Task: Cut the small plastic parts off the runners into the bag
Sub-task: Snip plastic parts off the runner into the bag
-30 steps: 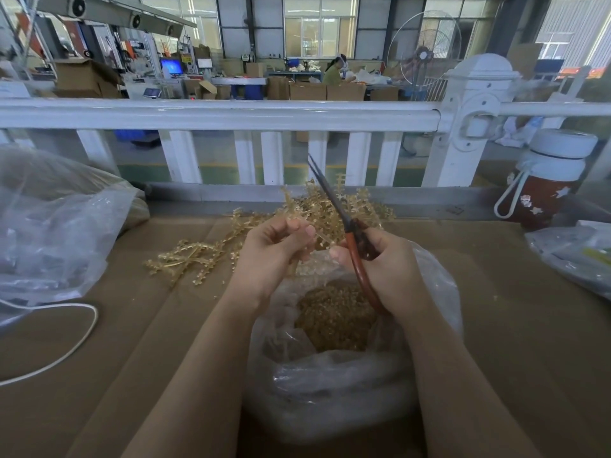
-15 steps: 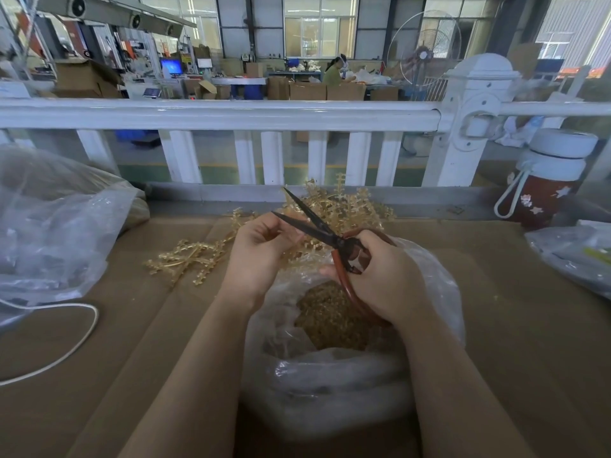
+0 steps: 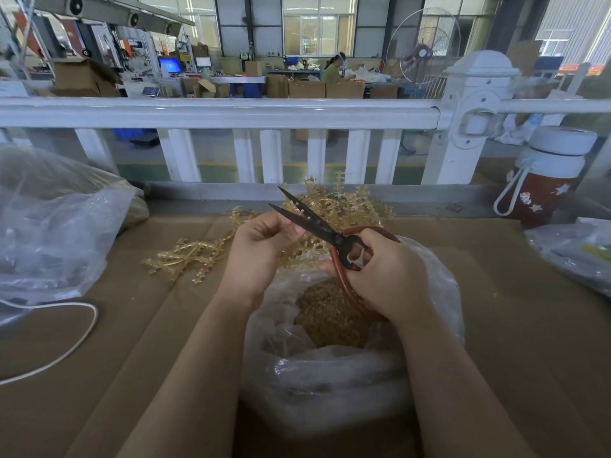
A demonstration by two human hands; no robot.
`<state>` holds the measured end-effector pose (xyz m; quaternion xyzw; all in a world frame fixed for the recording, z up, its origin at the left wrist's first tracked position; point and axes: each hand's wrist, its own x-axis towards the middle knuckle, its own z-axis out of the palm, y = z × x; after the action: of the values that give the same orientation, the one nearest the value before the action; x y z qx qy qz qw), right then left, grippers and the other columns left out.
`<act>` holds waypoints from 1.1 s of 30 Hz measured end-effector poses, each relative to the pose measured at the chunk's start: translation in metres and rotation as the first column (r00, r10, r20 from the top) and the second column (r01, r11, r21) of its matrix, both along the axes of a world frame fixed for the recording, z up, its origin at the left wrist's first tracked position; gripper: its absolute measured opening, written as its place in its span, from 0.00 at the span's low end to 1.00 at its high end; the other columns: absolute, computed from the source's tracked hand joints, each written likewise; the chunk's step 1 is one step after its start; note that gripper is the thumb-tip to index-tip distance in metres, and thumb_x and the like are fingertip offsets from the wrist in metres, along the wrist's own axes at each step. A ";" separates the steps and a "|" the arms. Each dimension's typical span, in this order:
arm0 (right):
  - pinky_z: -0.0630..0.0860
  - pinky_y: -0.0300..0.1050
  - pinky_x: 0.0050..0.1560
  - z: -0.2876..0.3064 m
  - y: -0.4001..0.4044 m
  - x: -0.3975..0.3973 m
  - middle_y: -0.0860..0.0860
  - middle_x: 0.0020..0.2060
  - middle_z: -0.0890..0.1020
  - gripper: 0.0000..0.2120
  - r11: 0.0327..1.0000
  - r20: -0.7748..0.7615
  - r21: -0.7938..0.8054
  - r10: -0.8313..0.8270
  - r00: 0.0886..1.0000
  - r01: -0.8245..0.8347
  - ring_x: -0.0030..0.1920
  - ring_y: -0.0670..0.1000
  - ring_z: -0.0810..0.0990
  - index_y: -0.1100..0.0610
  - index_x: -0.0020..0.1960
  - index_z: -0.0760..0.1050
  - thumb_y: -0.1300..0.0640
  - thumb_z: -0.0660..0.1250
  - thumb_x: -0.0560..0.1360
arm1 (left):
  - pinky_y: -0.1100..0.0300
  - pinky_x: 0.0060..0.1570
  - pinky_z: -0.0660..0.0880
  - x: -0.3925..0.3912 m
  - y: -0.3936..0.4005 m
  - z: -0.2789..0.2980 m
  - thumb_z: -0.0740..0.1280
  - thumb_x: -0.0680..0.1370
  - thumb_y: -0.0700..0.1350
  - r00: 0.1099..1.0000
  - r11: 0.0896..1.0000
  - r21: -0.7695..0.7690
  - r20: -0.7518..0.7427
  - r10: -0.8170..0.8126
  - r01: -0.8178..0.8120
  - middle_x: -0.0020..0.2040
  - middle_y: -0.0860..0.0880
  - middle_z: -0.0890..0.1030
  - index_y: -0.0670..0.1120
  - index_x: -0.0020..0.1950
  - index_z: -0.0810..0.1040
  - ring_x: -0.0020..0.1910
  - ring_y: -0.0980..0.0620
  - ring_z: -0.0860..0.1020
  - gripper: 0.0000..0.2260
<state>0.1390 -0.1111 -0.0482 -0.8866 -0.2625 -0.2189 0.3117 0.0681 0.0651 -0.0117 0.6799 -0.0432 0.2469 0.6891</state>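
The scissors (image 3: 317,226) now lie tilted with their blades parted and pointing up and to the left, where a second ago they stood nearly upright and closed. The right hand (image 3: 385,272) has rolled with them, its fingers wrapped round the red handles. The left hand (image 3: 261,249) has turned so its fingertips meet just under the blades, pinching a thin runner (image 3: 299,211) that crosses between the open blades above the bag (image 3: 439,285).
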 end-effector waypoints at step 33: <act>0.73 0.30 0.34 0.008 0.002 0.000 0.34 0.37 0.83 0.07 0.878 -0.260 0.477 0.169 0.951 -0.026 0.39 0.36 0.81 0.42 0.41 0.79 0.44 0.76 0.72 | 0.69 0.42 0.76 0.007 0.003 -0.008 0.75 0.69 0.42 0.982 0.991 -0.135 -0.183 -0.046 0.021 0.41 0.51 0.86 0.48 0.40 0.87 0.41 0.57 0.83 0.02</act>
<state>0.1391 -0.1087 -0.0407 -0.7930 -0.1975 -0.1252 0.5626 0.0747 0.0677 -0.0197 0.6518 0.0263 0.1732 0.7379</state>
